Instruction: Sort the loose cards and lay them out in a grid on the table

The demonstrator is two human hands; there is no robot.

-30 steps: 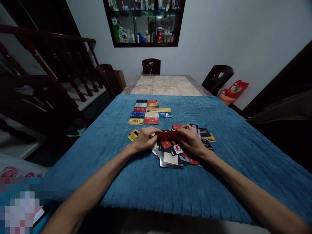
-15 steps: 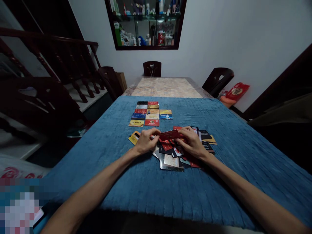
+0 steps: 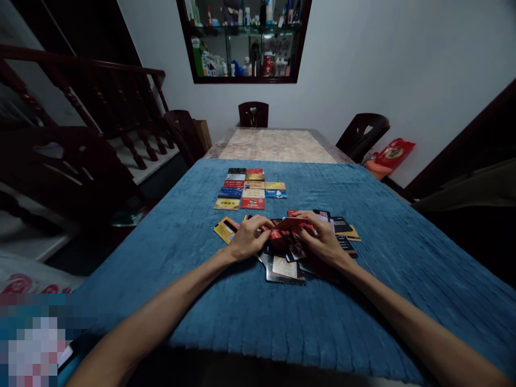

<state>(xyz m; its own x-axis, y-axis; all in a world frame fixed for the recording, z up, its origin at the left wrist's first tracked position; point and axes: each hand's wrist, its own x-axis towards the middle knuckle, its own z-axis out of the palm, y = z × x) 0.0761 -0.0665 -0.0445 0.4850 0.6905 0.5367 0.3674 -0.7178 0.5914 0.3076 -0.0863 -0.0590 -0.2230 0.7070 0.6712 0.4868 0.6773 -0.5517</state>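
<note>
Blue, soft, ribbed cloth (image 3: 169, 301) is spread over the near part of a long table with a pale, speckled top (image 3: 282, 144). Above the cloth, a thin, flat, red card (image 3: 296, 221) is held tilted between two bare hands, and its face is blurred. Its right end is pinched by the thumb and fingers of the right hand (image 3: 320, 236). Its left end is met by the thumb and first finger of the left hand (image 3: 249, 237), which are bent close together; whether the card is pinched there too cannot be told. Under the hands, a messy pile of flat, many-coloured cards (image 3: 289, 251) is heaped. At its near edge, a shiny, grey card (image 3: 269, 271) is partly covered by a small, cream card (image 3: 284, 266). On the left, a yellow card with a black stripe (image 3: 223, 232) is partly hidden by the left hand. On the right, a flat, black card (image 3: 342, 224) can be seen past the right hand. Farther away, more flat cards are laid in neat rows: a yellow card with dark writing (image 3: 227, 204) is set just beside a bright red card (image 3: 253, 203), and a blue card with a white shape (image 3: 276, 194) is placed at the right side.
</note>
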